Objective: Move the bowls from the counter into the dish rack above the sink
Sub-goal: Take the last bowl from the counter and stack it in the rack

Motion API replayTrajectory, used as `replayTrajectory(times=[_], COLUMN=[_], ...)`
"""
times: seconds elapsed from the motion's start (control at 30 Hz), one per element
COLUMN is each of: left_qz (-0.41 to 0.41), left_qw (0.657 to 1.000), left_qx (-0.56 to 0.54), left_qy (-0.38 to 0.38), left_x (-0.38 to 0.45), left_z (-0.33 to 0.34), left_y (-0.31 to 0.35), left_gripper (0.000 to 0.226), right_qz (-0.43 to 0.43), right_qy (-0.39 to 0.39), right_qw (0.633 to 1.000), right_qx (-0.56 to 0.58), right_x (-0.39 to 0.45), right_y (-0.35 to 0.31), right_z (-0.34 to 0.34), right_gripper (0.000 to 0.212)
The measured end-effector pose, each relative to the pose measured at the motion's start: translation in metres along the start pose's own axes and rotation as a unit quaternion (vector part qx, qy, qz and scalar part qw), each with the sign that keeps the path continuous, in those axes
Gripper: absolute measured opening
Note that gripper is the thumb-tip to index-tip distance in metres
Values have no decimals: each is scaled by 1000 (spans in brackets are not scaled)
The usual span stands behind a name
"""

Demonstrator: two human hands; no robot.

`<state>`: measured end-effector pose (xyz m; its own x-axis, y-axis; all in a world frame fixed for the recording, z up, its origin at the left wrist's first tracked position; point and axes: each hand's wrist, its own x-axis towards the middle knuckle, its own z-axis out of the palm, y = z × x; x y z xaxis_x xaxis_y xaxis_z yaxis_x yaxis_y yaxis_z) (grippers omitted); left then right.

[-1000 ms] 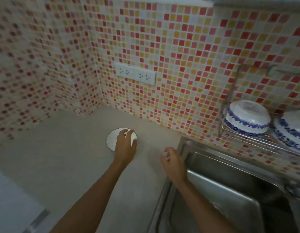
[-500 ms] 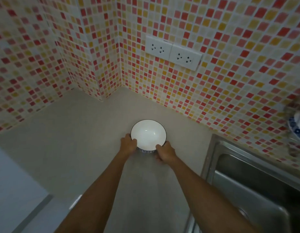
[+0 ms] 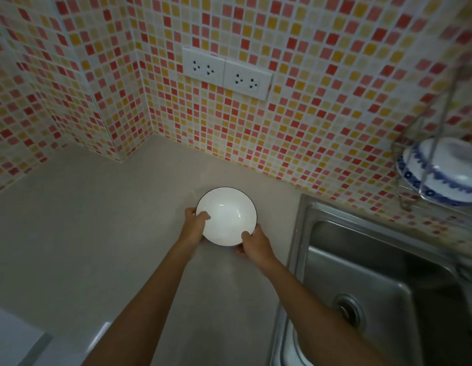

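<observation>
Two bare forearms reach forward from the bottom edge over the pale surface (image 3: 71, 233). The left hand (image 3: 194, 225) grips the left rim of a white bowl (image 3: 226, 216), thumb hooked over the edge onto the inside and the other fingers underneath. The right hand (image 3: 256, 245) clasps the near right rim in the same way, thumb on top. The bowl has a thin dark rim, sits upright with its opening facing up, and is empty; whether it rests on the surface or is just lifted off cannot be told. To the right lies the steel sink (image 3: 361, 260) with its drain. Farther back, on the mosaic tile wall, are two white sockets (image 3: 227, 72). At the right edge the wire dish rack (image 3: 404, 178) holds a blue-patterned bowl (image 3: 446, 173) turned upside down.
</observation>
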<state>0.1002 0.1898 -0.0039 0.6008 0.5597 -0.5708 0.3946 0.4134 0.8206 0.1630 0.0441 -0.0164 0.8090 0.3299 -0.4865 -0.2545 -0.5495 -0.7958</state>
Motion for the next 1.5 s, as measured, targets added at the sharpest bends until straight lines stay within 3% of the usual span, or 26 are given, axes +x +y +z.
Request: replayTrajectory(times=[0.17, 0.3, 0.63, 0.73, 0.83, 0.9, 0.97, 1.1, 1.27, 1.5], left_qz=[32, 81, 186, 205, 221, 261, 262, 306, 374, 504], left_qw=[997, 992, 964, 954, 953, 945, 946, 938, 915, 853], left_qx=[-3, -27, -101, -119, -114, -112, -112, -70, 33, 100], left_qy=[-73, -95, -164, -182, -175, -161, -152, -147, -150, -92], left_x=[-42, -76, -179, -200, -218, -246, -250, -252, -261, -265], left_z=[46, 86, 177, 194, 216, 263, 267, 283, 324, 376], left_y=[16, 27, 59, 67, 80, 90, 100, 111, 138, 160], left_gripper=[38, 44, 35, 37, 40, 43, 46, 47, 57, 56], right_qz=[-46, -99, -225, -307, -338, -363, -325, -258, -245, -253], right_qy=[49, 89, 133, 183, 311, 381, 403, 370, 404, 415], right_qw=[998, 990, 965, 933, 884, 843, 839, 829, 788, 780], right_qx=[5, 39, 3, -40, -86, -106, -170, -330, -395, -393], right_x=[-27, -62, -144, -158, -151, -152, -135, -117, -106, -100], right_y=[6, 3, -3, -7, -13, -5, -2, 35, 52, 53], right_z=[-54, -102, -235, -278, -332, -403, -423, -435, -435, -436], right_gripper=[52, 38, 34, 38, 48, 56, 71, 104, 103, 100])
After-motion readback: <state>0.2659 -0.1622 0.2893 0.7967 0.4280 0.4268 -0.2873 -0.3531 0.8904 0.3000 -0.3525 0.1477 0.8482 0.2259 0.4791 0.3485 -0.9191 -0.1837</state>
